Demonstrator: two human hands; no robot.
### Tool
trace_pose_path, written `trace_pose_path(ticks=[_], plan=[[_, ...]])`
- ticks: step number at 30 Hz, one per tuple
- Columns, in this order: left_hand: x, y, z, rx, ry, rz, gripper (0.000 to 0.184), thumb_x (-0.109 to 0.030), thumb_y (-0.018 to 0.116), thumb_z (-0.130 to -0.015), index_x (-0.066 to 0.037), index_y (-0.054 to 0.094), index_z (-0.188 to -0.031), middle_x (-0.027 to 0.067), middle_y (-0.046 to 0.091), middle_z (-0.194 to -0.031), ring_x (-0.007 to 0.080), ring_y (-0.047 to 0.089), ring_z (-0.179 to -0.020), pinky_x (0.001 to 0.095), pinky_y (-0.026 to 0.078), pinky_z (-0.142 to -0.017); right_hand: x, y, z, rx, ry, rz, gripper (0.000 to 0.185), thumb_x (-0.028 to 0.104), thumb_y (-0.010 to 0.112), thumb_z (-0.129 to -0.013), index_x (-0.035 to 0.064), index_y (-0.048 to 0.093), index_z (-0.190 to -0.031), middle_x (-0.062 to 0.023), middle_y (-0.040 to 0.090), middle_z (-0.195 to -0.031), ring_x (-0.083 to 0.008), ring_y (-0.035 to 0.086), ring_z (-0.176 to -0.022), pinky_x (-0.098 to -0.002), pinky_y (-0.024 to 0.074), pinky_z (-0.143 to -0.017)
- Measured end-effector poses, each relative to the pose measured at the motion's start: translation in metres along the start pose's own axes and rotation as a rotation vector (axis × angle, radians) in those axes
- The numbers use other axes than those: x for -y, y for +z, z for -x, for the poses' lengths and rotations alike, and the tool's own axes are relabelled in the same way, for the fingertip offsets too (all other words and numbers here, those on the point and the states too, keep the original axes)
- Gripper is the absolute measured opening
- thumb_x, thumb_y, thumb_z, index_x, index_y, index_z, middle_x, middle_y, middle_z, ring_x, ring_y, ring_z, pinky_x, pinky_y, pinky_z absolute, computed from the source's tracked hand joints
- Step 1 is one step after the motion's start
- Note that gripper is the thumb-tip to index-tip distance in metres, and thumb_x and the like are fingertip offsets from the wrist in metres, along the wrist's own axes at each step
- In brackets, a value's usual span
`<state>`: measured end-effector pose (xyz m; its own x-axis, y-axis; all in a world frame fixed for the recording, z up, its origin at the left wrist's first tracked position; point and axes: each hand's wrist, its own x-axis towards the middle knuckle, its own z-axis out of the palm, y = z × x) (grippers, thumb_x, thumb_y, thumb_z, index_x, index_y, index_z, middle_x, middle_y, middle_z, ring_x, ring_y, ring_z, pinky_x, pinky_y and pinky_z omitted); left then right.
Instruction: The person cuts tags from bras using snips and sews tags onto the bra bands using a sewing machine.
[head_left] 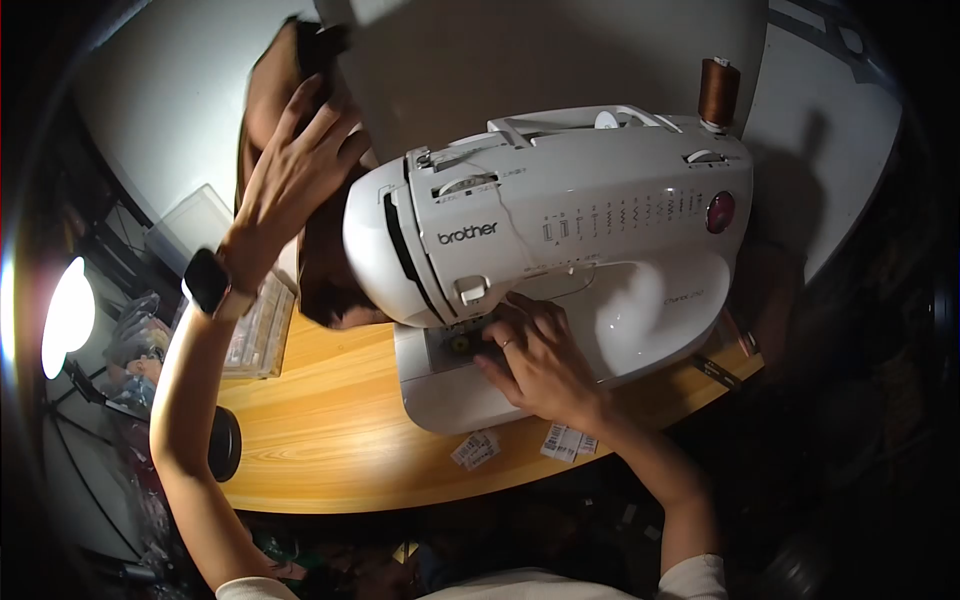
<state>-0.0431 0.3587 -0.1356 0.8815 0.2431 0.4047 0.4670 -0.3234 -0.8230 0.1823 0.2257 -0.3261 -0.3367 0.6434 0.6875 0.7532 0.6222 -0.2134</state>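
Note:
A white Brother sewing machine (pixel 590 200) stands on the wooden table. Behind its left end, my left hand (pixel 305 150) is raised, with its fingers closed over a piece of brown fabric (pixel 272 95). The fabric hangs down beside the machine head to the table. My right hand (pixel 545 360) is under the machine's arm at the needle area, fingers bent together; whatever is between the fingertips is too small to make out. Close to its thumb, a small yellow round part, perhaps the bobbin (pixel 461 344), shows in the machine bed. A brown thread spool (pixel 719 92) stands upright on top right.
Paper labels (pixel 478 449) lie at the front of the table (pixel 320 440). A clear compartment box (pixel 262 335) stands left of the machine, near a lit lamp (pixel 68 318) and plastic bags (pixel 135 345). Dark metal tools (pixel 716 372) lie at the right edge.

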Motion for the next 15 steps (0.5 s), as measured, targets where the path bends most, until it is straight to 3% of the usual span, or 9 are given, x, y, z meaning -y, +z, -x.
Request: trace_pose_path(ticks=[2,4,5,7,8,9,11,12,15], plan=[[0.022,0.046,-0.035,-0.236,0.237,-0.032,0.029,-0.01,0.059,-0.076,-0.012,0.06,-0.105,0.0099,0.044,-0.132,0.0278,0.028,-0.135,0.0449,0.024,-0.112,0.0,0.001,0.001,-0.001,0.015,-0.023,0.028,0.026,0.065,-0.081,0.0063,0.052,-0.096,-0.0149,0.053,-0.106,-0.0319,0.045,-0.114,-0.0446,0.0337,-0.094],[0.02,0.081,-0.069,-0.322,0.197,-0.121,0.055,-0.008,0.056,-0.079,-0.023,0.039,-0.128,0.0061,0.023,-0.149,0.025,0.024,-0.137,0.0412,0.027,-0.111,0.0,0.001,0.001,-0.039,0.021,-0.026,0.028,0.025,0.065,-0.081,0.0061,0.052,-0.096,-0.0151,0.053,-0.106,-0.0315,0.045,-0.114,-0.0448,0.0338,-0.094],[0.011,0.096,-0.085,-0.402,0.192,-0.01,0.074,-0.002,0.055,-0.078,-0.031,0.024,-0.139,0.0082,0.018,-0.15,0.0255,0.027,-0.135,0.039,0.028,-0.112,0.0,0.002,0.001,-0.044,0.027,-0.024,0.028,0.025,0.065,-0.081,0.0059,0.052,-0.096,-0.015,0.052,-0.107,-0.0314,0.045,-0.114,-0.0447,0.0338,-0.095],[-0.006,0.128,-0.095,-0.248,0.267,-0.12,0.092,0.005,0.056,-0.076,-0.038,0.01,-0.144,0.0093,0.019,-0.15,0.0244,0.042,-0.126,0.0305,0.042,-0.103,0.0,0.0,0.001,-0.059,0.038,-0.034,0.025,0.023,0.063,-0.083,0.0051,0.052,-0.096,-0.0144,0.054,-0.106,-0.0309,0.047,-0.112,-0.045,0.0341,-0.095],[-0.016,0.135,-0.091,-0.015,0.27,0.041,0.071,-0.005,0.052,-0.084,-0.027,0.021,-0.144,0.008,0.017,-0.15,0.0269,0.035,-0.131,0.0369,0.046,-0.099,0.0,0.0,0.002,-0.056,0.052,-0.033,0.025,0.023,0.063,-0.083,0.0051,0.052,-0.096,-0.0144,0.054,-0.106,-0.0309,0.047,-0.112,-0.045,0.0341,-0.095],[-0.019,0.152,-0.083,-0.066,0.303,0.253,0.063,-0.018,0.053,-0.086,-0.019,0.026,-0.143,0.0064,0.026,-0.148,0.0268,0.037,-0.13,0.0366,0.045,-0.1,0.0,-0.001,0.002,-0.046,0.049,-0.061,0.022,0.021,0.061,-0.084,0.0048,0.052,-0.096,-0.014,0.054,-0.105,-0.0306,0.048,-0.112,-0.0448,0.0342,-0.095],[-0.027,0.171,-0.052,-0.101,0.191,0.32,0.05,-0.027,0.051,-0.09,-0.02,0.037,-0.138,0.0069,0.03,-0.146,0.0228,0.042,-0.127,0.0349,0.037,-0.106,-0.001,-0.001,0.001,-0.033,0.049,-0.092,0.019,0.019,0.059,-0.085,0.0045,0.052,-0.095,-0.0135,0.055,-0.103,-0.0304,0.048,-0.112,-0.0446,0.0343,-0.095],[-0.028,0.157,-0.036,0.06,0.112,0.301,0.051,-0.035,0.052,-0.089,-0.017,0.041,-0.135,0.0082,0.036,-0.143,0.0247,0.039,-0.129,0.0372,0.031,-0.11,-0.002,-0.002,0.0,-0.029,0.025,-0.108,0.017,0.018,0.057,-0.086,0.0042,0.052,-0.095,-0.013,0.056,-0.102,-0.03,0.049,-0.111,-0.0439,0.0346,-0.095],[-0.031,0.08,0.011,0.086,-0.333,0.727,0.038,-0.02,0.056,-0.084,-0.011,0.056,-0.121,0.009,0.058,-0.119,0.0237,0.055,-0.109,0.0354,0.046,-0.093,-0.005,-0.003,0.0,-0.024,-0.02,-0.247,0.012,0.013,0.053,-0.088,0.0014,0.055,-0.091,-0.015,0.059,-0.098,-0.0301,0.053,-0.107,-0.0415,0.04,-0.093]])
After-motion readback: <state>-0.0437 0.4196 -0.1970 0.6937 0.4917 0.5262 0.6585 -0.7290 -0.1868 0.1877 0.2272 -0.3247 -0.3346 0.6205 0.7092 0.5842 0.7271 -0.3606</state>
